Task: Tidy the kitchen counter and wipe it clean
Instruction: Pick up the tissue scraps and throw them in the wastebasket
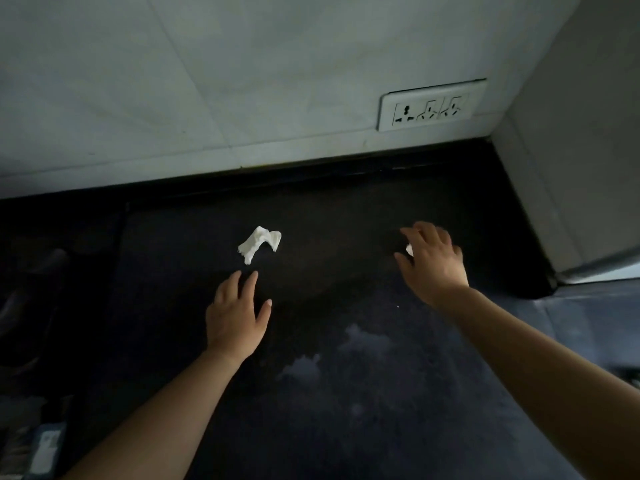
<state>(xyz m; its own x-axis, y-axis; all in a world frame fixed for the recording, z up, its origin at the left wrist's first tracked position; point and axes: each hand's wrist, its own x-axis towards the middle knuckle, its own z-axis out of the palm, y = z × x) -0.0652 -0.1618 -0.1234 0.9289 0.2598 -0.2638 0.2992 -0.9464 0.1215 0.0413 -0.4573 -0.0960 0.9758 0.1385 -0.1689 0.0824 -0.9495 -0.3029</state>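
A crumpled white tissue [259, 243] lies on the dark kitchen counter [329, 375], a little beyond my left hand [235, 313]. That hand is spread flat over the counter, fingers apart, holding nothing. My right hand [433, 261] hovers further right with fingers spread over a second small white scrap [409, 250], of which only a sliver shows at the thumb side. Whether the fingers touch that scrap cannot be made out. A pale wet patch [304, 365] lies on the counter between my forearms.
The tiled back wall [207, 81] carries a white socket plate [431, 107] at the right. A side wall [571, 150] closes the counter on the right. Dim, unclear items [45, 441] sit at the far left edge.
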